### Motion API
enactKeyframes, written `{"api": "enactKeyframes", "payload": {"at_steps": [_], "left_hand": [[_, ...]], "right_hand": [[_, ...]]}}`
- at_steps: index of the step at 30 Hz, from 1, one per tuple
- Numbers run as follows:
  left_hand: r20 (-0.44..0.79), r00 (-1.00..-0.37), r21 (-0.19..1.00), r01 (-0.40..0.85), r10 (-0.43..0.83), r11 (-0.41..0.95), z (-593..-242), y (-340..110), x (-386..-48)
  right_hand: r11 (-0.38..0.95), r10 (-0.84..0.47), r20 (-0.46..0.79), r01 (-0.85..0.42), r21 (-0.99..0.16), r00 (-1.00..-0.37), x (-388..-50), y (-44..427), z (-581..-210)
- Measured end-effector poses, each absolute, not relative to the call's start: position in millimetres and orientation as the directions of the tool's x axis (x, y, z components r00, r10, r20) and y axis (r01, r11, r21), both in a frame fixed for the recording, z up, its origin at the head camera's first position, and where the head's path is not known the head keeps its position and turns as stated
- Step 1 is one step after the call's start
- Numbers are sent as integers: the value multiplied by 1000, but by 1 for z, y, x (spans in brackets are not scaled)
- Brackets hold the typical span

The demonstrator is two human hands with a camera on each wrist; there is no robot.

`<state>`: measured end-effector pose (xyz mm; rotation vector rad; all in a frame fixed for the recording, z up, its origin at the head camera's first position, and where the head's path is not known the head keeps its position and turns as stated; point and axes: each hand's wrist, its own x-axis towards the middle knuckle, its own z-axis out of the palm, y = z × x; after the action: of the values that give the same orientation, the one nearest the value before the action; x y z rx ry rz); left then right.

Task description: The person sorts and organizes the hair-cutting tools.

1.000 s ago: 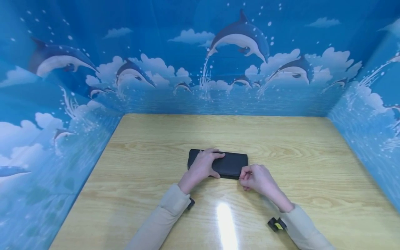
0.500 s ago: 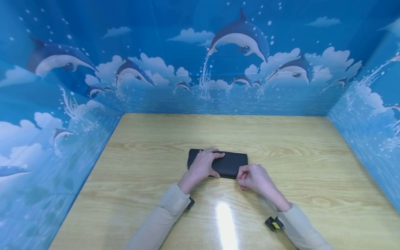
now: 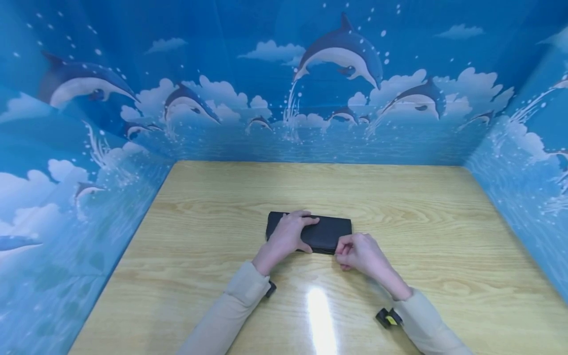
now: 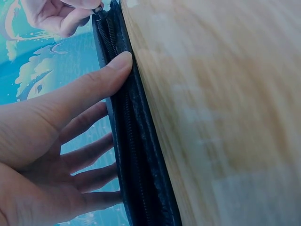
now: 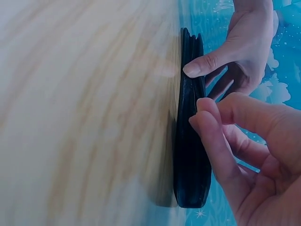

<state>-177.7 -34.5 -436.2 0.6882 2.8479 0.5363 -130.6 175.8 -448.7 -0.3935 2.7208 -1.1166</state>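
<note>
A black long zip wallet (image 3: pixel 330 230) lies flat on the wooden table, its zipper edge toward me. My left hand (image 3: pixel 288 235) spans its left part, fingers over the top and thumb against the near edge. In the left wrist view the thumb of that left hand (image 4: pixel 51 117) presses beside the zipper teeth (image 4: pixel 129 122). My right hand (image 3: pixel 361 252) is at the near right corner, its thumb and index finger pinching a small dark zipper pull (image 4: pixel 98 9). In the right wrist view the fingertips of the right hand (image 5: pixel 254 141) hide the pull.
The wooden table (image 3: pixel 222 197) extends around the wallet on all sides. Blue dolphin-printed sheets (image 3: pixel 266 133) stand at the back, left and right. A black wrist camera (image 3: pixel 388 318) hangs under the right sleeve, just above the tabletop.
My right hand has slid slightly left along the near edge, mostly in the first half second. The left hand and the wallet have stayed almost in place.
</note>
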Motion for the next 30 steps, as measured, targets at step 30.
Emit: {"api": "enactKeyframes", "payload": {"at_steps": [30], "left_hand": [[-73,-884,381,404,463,832,-438,-34,-178]], "right_hand": [[662,-303,-113,-123,-740,-946,-135,165,-450]]}}
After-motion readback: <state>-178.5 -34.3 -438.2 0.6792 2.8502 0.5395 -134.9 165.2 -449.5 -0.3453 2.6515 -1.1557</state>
